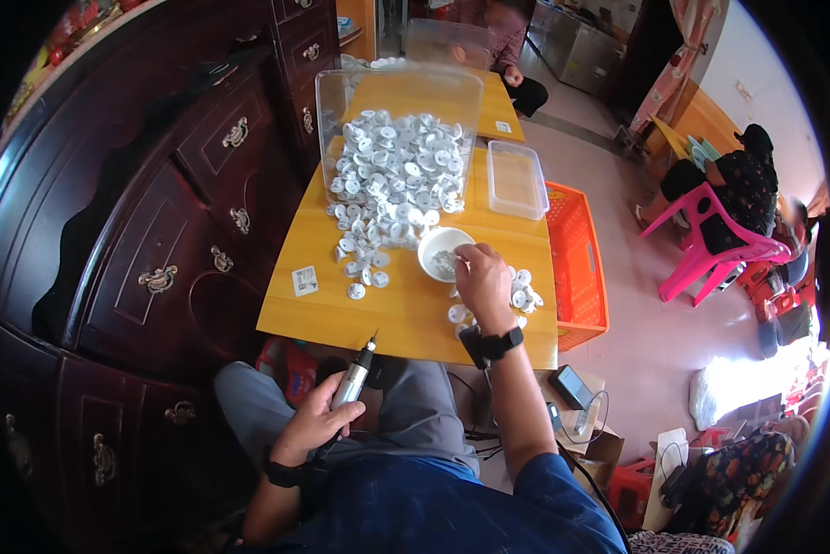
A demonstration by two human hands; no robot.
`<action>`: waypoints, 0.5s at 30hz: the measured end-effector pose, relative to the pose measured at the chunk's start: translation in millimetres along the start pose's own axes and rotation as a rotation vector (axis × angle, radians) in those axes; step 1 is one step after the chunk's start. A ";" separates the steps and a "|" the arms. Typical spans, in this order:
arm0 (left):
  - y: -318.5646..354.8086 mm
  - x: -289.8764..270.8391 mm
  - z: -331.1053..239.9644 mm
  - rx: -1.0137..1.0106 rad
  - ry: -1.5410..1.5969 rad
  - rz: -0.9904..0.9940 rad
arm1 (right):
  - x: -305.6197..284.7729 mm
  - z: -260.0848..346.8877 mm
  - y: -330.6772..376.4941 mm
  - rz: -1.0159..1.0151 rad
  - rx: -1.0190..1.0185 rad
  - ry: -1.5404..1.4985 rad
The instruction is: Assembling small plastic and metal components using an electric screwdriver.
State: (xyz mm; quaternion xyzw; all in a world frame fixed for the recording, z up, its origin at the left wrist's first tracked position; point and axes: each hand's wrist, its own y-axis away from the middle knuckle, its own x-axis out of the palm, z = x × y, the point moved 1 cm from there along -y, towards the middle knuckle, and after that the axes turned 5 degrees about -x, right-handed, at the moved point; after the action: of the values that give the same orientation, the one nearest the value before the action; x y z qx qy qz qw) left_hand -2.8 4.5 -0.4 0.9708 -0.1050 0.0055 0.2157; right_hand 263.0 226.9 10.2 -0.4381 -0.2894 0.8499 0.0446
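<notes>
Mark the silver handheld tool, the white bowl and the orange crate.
Silver handheld tool [351,382], head view: middle of its body.
White bowl [445,238], head view: far inner wall.
Orange crate [583,331], head view: near end.

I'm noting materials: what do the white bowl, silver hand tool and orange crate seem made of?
White bowl: smooth, opaque, so plastic or ceramic. Silver hand tool: probably metal, judging by its sheen. Orange crate: likely satin moulded plastic, given its perforated walls.

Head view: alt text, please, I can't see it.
Right hand at a white bowl of small pieces on a yellow table; left hand holding a silver screwdriver-like tool. White round parts heap in and before a clear bin.
</notes>
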 end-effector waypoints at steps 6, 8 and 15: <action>3.9 0.7 -4.6 -0.021 0.002 -0.015 | 42.1 -17.9 -37.7 0.427 0.020 0.306; 4.9 0.9 -2.5 -0.042 0.010 -0.019 | 53.6 -19.7 -42.7 0.551 0.058 0.404; 1.8 2.1 1.8 -0.034 0.009 -0.010 | 66.3 -24.8 -46.2 0.564 0.000 0.417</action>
State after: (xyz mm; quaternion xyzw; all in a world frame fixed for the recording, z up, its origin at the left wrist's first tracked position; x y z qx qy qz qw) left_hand -1.2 1.7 -1.1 0.9675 -0.0992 0.0069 0.2326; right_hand 233.2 298.3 -24.1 -0.6648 -0.1417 0.7211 -0.1340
